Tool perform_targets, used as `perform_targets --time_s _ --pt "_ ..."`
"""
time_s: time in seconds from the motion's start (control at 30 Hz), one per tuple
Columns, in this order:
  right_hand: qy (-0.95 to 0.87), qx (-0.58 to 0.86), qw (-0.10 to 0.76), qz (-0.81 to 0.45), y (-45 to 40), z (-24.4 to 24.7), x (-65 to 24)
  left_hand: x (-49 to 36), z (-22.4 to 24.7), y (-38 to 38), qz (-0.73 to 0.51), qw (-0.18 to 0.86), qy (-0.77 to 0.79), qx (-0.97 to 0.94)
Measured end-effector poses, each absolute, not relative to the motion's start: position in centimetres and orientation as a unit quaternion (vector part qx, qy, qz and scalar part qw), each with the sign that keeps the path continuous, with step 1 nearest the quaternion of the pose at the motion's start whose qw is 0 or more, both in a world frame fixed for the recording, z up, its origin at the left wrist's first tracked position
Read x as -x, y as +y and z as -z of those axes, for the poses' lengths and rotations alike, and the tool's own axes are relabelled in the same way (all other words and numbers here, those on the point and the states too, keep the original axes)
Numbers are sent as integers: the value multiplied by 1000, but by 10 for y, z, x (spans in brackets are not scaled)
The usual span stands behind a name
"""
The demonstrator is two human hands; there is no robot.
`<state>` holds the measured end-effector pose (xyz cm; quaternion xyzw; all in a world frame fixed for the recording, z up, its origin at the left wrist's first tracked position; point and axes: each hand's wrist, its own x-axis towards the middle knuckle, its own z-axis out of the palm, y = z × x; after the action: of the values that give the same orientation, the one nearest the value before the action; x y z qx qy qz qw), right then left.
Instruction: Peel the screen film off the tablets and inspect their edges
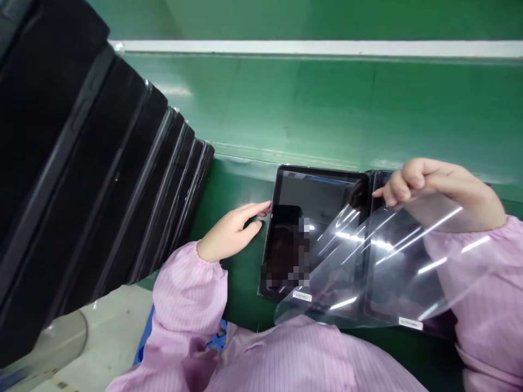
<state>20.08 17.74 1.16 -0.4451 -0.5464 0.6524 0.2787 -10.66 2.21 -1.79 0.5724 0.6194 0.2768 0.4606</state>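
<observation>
A black tablet (318, 218) lies screen up on the green work surface in front of me. My left hand (235, 231) is open, its fingertips at the tablet's left edge. My right hand (441, 190) is closed on the upper edge of a clear plastic film (392, 256), which is raised and slants down to the left over the tablet's right part. A small white label shows near the film's lower left. Under the film, to the right, lies a second dark tablet (379, 294), partly hidden by the film and my hand.
A tall stack of black slabs with grey edges (122, 179) stands close on the left. A green wall or ledge with a white strip (286, 48) runs across the back. Something blue (218, 336) shows below my left sleeve.
</observation>
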Motion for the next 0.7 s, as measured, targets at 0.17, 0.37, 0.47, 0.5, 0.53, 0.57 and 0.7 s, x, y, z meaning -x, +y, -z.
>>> perform_targets --time_s 0.17,0.37,0.47,0.5,0.53,0.57,0.7 --pt "-528 471 287 -646 178 -8 -202 109 19 22 -270 467 605 -586" --pt "-501 424 325 -681 182 1 -204 108 23 23 -275 461 599 -593" --pt "-516 433 341 -656 176 -1 -199 107 23 22 -279 450 603 -597" --pt "-534 434 345 -639 173 -3 -197 107 23 21 -279 451 603 -596" --pt "-558 430 343 -621 170 -5 -195 107 22 19 -279 456 602 -594" --pt "-586 423 336 -604 167 -7 -193 108 21 18 -279 464 599 -590" --pt "-666 395 310 -552 160 -17 -185 110 18 13 -250 483 582 -604"
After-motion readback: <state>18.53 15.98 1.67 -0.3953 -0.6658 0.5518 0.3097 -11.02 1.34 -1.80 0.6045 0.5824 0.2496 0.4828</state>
